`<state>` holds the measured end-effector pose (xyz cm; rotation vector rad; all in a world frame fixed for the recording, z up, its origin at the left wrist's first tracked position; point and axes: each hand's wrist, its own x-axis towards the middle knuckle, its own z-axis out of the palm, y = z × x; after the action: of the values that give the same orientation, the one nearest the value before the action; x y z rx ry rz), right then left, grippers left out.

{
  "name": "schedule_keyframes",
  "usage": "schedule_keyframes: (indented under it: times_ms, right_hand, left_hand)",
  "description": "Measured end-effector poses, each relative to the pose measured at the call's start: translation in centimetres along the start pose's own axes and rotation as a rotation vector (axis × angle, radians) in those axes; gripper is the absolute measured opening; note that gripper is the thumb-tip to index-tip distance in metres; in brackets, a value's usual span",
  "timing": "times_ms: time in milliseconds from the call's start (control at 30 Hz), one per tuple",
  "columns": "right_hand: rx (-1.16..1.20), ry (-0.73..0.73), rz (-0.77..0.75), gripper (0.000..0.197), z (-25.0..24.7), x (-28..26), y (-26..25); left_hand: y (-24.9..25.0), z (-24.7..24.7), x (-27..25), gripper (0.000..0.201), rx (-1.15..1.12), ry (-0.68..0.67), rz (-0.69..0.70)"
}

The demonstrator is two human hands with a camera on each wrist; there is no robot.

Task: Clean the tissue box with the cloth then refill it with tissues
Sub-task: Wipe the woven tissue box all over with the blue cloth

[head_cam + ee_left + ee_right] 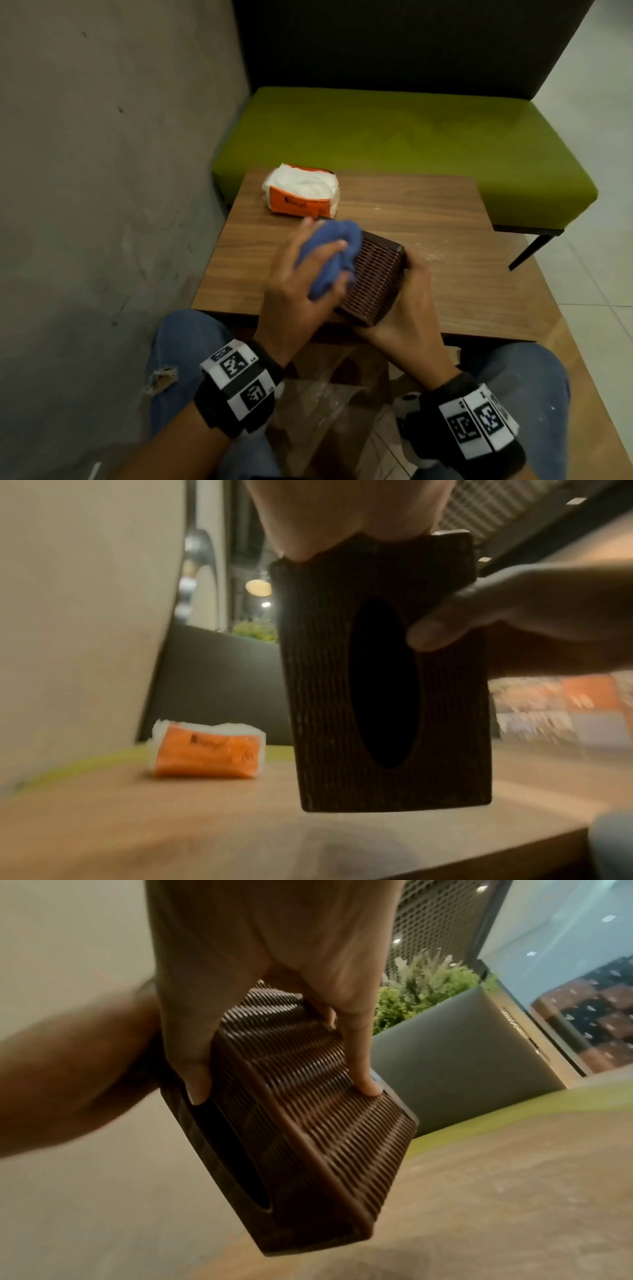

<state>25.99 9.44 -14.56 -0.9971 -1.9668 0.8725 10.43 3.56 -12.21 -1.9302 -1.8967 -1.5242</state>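
A: Where is the tissue box just now?

B: Lifted off the counter, tilted, near its six o'clock edge. The right hand grips it from the three o'clock side, fingers curled over a ribbed wall and the thumb hooked at the edge of the oval slot (the right wrist view shows this plainly).

A: And the cloth?

B: Blue, bunched in the left hand, whose fingers are clamped round it. It is pressed on the box's upturned face, at the nine o'clock end, so the box sits between the two hands, touching both.

A: Which way does the slot face?

B: Toward the person's lap. In the left wrist view the dark oval slot faces the camera, with a right fingertip at its rim.

A: The tissues?

B: An orange pack with white tissue showing on top, lying on the counter at eleven o'clock from the box, near it but apart. A green bench seat lies beyond, at twelve o'clock.
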Motion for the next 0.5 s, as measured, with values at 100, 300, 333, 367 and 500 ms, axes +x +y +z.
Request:
schedule_keyframes:
  times_ms: [100,300,333,367,500]
  right_hand:
    - [-0.045,0.028,0.043,0.104,0.0,-0.4,0.0]
    - [0.042,0.117,0.131,0.112,0.4,0.0,-0.9]
    - [0.038,0.115,0.145,0.112,0.6,0.2,-0.9]
    - [0.047,0.118,0.163,0.112,0.7,0.3,-1.0]
    - [0.148,0.164,0.272,0.111,0.9,0.7,-1.3]
  left_hand:
    - [0.0,0.3,0.4,0.031,-0.189,0.258,-0.379]
    - [2.3,1.9,0.3,0.032,-0.325,0.428,-0.462]
    - [2.2,2.1,0.2,0.030,-0.297,0.443,-0.435]
    - [1.9,2.3,0.1,0.028,-0.297,0.451,-0.418]
    - [1.1,2.8,-0.9,0.023,-0.369,0.376,-0.447]
